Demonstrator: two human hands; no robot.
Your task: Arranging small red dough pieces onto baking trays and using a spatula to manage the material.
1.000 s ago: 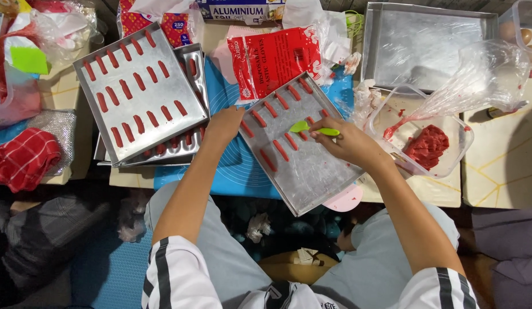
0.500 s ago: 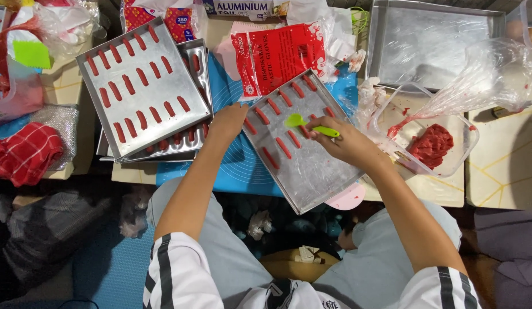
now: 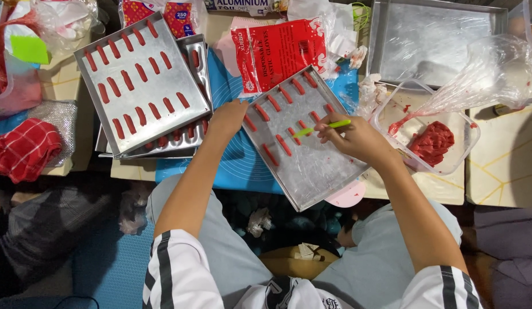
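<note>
Bright, even overhead light fills the work surface. The foil-lined metal tray and the empty tray at top right throw pale glare. Below the table edge the scene falls into deep shadow. Edges bow slightly outward; focus stays sharp throughout, without motion blur.
</note>
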